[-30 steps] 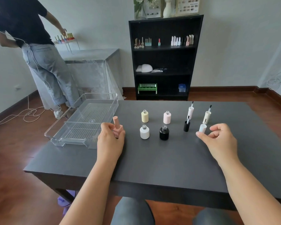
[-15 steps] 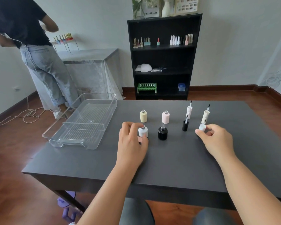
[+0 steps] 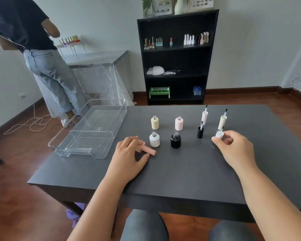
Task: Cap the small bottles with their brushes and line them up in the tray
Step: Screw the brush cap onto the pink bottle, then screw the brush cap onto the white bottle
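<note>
Left hand (image 3: 129, 155) flat on dark table (image 3: 189, 171), fingers loosely spread over capped pink bottle (image 3: 147, 150) lying on its side, touching it, not clasping; right hand (image 3: 233, 148) pinching white brush cap (image 3: 219, 134) between thumb and fingertips. Four uncapped bottles upright in two rows: cream (image 3: 154, 122), pale pink (image 3: 179, 123), white (image 3: 154, 139), black (image 3: 175, 140). Three brush caps standing brush-up near right hand: black (image 3: 200, 132), white-pink (image 3: 204, 117), cream (image 3: 222, 122). Clear tray (image 3: 94, 129) at left, holding no bottles.

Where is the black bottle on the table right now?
In the head view, the black bottle stands uncapped near the table's middle, right of the white bottle and in front of the pink bottle.
</note>
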`<state>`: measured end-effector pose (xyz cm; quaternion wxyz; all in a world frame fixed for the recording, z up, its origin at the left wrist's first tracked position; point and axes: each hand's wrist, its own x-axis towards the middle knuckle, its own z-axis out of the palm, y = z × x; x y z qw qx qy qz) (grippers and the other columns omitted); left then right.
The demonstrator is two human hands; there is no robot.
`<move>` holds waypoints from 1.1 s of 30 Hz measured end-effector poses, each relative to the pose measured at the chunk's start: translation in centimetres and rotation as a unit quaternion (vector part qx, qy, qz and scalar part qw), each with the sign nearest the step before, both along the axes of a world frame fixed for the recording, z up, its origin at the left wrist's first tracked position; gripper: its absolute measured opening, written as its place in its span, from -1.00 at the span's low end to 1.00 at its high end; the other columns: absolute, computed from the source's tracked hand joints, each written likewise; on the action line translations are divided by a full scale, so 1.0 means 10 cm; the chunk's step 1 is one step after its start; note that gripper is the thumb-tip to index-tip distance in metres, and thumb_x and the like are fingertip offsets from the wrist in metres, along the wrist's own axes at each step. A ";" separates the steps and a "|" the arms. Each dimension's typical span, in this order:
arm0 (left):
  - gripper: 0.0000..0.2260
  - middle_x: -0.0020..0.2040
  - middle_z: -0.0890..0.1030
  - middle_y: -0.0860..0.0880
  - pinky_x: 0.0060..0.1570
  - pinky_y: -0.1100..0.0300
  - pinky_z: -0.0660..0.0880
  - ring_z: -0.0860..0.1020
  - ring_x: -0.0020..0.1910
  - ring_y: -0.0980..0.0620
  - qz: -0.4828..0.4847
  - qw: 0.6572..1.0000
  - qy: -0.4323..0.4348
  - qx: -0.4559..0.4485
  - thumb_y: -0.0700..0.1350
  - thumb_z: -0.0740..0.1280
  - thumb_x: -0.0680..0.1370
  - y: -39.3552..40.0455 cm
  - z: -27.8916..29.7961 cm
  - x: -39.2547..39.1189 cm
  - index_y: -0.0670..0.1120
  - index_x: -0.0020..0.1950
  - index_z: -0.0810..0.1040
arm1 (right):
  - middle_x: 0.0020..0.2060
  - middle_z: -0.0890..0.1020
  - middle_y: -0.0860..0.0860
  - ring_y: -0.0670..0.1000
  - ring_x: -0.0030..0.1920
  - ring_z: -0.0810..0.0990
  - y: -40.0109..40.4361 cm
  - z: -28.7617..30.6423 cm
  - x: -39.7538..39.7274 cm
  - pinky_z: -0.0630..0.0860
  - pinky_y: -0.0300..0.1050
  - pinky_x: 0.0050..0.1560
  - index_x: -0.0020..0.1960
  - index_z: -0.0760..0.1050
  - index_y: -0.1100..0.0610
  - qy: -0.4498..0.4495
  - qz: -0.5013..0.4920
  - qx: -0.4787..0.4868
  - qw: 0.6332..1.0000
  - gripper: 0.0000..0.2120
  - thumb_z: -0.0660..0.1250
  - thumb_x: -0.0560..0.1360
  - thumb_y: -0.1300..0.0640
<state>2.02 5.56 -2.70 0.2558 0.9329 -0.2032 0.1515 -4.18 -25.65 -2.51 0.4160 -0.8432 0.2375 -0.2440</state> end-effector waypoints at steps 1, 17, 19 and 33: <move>-0.64 0.21 0.53 0.07 0.21 0.24 0.28 0.44 0.23 -0.02 0.003 1.000 0.012 0.003 0.03 0.45 0.44 0.03 0.02 0.01 -0.04 0.19 0.53 | -0.37 0.54 -0.03 -0.11 -0.33 0.49 0.00 0.00 0.00 0.32 -0.24 -0.37 -0.10 0.56 -0.03 0.000 0.001 0.001 1.000 -0.92 0.43 0.44 0.01; -0.85 -0.12 0.55 0.03 -0.13 0.12 0.34 0.50 -0.10 -0.02 0.046 0.992 0.053 -0.106 -0.03 0.16 0.65 0.13 0.13 0.16 -0.04 0.11 0.46 | -0.37 0.57 -0.03 -0.08 -0.32 0.52 0.02 -0.01 -0.01 0.33 -0.21 -0.39 -0.13 0.55 -0.02 0.003 0.009 -0.002 1.000 -0.89 0.44 0.43 -0.02; -0.85 -0.16 0.59 -0.02 -0.11 0.01 0.42 0.53 -0.12 -0.10 0.071 0.987 0.056 -0.132 -0.05 0.14 0.65 0.13 0.12 0.17 -0.09 0.05 0.43 | -0.38 0.56 -0.04 -0.09 -0.33 0.52 0.03 -0.02 -0.02 0.32 -0.21 -0.40 -0.16 0.55 -0.04 0.004 0.009 -0.005 1.000 -0.89 0.45 0.42 -0.02; -0.65 0.23 0.54 0.15 0.19 0.35 0.31 0.47 0.22 0.14 0.143 0.961 0.072 -0.225 0.04 0.16 0.64 0.06 0.09 0.06 -0.02 0.40 0.34 | -0.39 0.55 -0.06 -0.13 -0.34 0.50 0.01 -0.03 -0.01 0.29 -0.23 -0.40 -0.22 0.52 -0.06 0.002 0.017 -0.022 1.000 -0.87 0.47 0.40 -0.03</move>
